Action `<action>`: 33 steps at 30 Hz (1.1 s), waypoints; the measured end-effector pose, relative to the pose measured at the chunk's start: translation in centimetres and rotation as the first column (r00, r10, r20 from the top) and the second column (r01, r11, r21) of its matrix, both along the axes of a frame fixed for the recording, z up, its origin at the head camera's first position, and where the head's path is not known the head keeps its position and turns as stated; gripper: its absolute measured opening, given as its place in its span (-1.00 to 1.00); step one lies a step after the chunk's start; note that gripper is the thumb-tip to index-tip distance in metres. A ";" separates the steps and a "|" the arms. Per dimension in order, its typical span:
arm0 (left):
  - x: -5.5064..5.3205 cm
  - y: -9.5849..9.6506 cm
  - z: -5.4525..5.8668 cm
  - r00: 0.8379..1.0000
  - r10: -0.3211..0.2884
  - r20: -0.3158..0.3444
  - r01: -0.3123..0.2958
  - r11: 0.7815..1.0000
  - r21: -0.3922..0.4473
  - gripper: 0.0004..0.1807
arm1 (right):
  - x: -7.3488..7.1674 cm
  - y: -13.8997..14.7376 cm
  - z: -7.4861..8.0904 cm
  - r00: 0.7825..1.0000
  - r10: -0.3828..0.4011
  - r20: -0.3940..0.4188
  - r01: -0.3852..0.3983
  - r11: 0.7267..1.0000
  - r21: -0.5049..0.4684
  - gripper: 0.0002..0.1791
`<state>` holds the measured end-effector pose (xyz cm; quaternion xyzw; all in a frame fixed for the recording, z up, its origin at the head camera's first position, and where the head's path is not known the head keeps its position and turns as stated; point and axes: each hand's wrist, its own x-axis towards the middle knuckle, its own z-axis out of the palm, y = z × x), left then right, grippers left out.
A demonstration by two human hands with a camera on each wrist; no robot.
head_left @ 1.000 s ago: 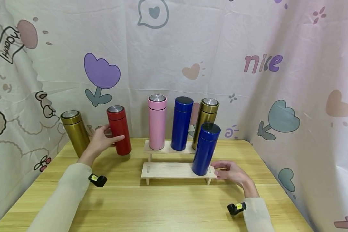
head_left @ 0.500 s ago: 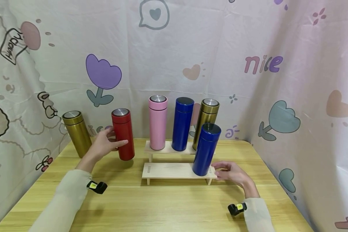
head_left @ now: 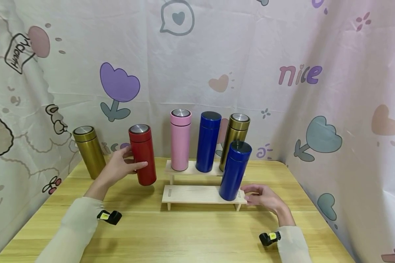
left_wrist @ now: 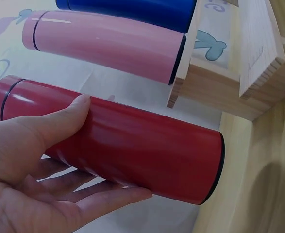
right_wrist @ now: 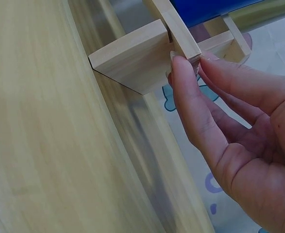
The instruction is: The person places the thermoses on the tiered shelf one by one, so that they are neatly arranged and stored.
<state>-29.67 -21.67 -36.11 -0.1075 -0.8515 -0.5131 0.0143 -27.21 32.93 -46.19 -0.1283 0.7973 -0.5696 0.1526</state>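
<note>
My left hand (head_left: 118, 168) grips a red thermos bottle (head_left: 143, 146), thumb on the near side and fingers round the far side. The bottle is nearly upright, its base a little above the table, left of a two-tier wooden rack (head_left: 192, 194). At the rack's right end, my right hand (head_left: 266, 199) pinches the edge of the lower board (right_wrist: 181, 36) between thumb and fingers. A blue thermos bottle (head_left: 235, 171) stands on that lower board near the right end. On the upper tier stand a pink bottle (head_left: 180, 142), another blue bottle (head_left: 209, 142) and a gold bottle (head_left: 238, 124).
A second gold bottle (head_left: 90, 153) stands at the table's back left, behind my left forearm. The wooden table (head_left: 184, 233) runs back to a printed curtain (head_left: 197, 54), which also hangs along both sides.
My left hand has carried the red bottle to the right and nearer, towards the rack. My right hand keeps its pinch on the board's end; the view has shifted slightly.
</note>
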 end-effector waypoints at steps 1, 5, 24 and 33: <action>0.1 0.1 0.0 1.000 -0.001 0.000 0.001 1.000 0.000 -0.06 | 0.0 0.0 0.0 1.000 0.002 0.001 -0.002 1.000 -0.003 -0.42; 0.4 0.4 0.3 1.000 -0.016 0.000 0.016 1.000 0.012 -0.04 | 0.0 0.0 -0.2 1.000 0.014 -0.007 -0.014 1.000 -0.009 -0.42; 1.9 2.1 0.8 0.997 -0.067 -0.033 0.069 0.997 0.034 -0.11 | 0.0 -0.1 0.0 1.000 0.006 -0.009 -0.006 1.000 0.008 -0.41; 2.5 2.8 1.1 0.989 -0.112 -0.096 0.116 0.993 0.034 -0.19 | 0.0 0.0 0.1 1.000 0.002 -0.012 -0.002 1.000 0.012 -0.41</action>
